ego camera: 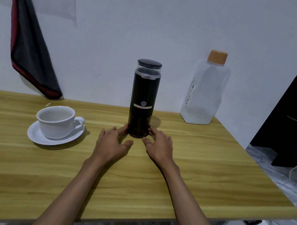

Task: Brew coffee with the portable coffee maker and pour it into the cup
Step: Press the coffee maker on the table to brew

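A tall black portable coffee maker (143, 99) stands upright on the wooden table (204, 161), with a clear upper section and a black lid. My left hand (114, 142) lies at the left of its base, fingertips touching the bottom. My right hand (159, 144) lies at the right of the base, fingertips against it. Both hands have relaxed, spread fingers and grip nothing. A white cup (56, 121) sits empty on a white saucer (41, 136) to the left of the coffee maker.
A clear plastic bottle (205, 90) with an orange cap stands at the back right, near the wall and the table's right edge. A dark cloth with red trim (29, 47) hangs on the wall at the back left. Beyond the right edge is a drop to the floor.
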